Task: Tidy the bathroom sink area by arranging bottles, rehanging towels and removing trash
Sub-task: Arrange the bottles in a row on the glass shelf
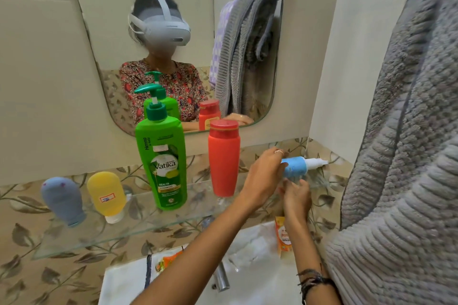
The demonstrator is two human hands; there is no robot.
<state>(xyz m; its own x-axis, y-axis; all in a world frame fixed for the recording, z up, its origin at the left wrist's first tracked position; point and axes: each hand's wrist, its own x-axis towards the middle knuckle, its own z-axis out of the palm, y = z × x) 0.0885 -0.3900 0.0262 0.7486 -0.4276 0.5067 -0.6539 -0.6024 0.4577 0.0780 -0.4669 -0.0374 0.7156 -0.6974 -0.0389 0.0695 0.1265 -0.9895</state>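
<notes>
A glass shelf (138,230) carries a grey-blue squeeze tube (63,199), a yellow squeeze tube (107,195), a tall green pump shampoo bottle (162,163) and a red bottle (224,158), all upright. At the shelf's right end my left hand (264,176) grips a small blue bottle (296,167) with a white cap, tilted on its side. My right hand (296,199) is just beneath it, fingers touching the bottle's underside. An orange sachet (282,235) and an orange wrapper (169,259) lie on the white sink (250,250).
A thick grey towel (406,156) hangs at the right, close to my right arm. The chrome tap (220,277) stands on the sink below my arms. A mirror (173,32) above the shelf reflects a person in a headset and more towels on a rail.
</notes>
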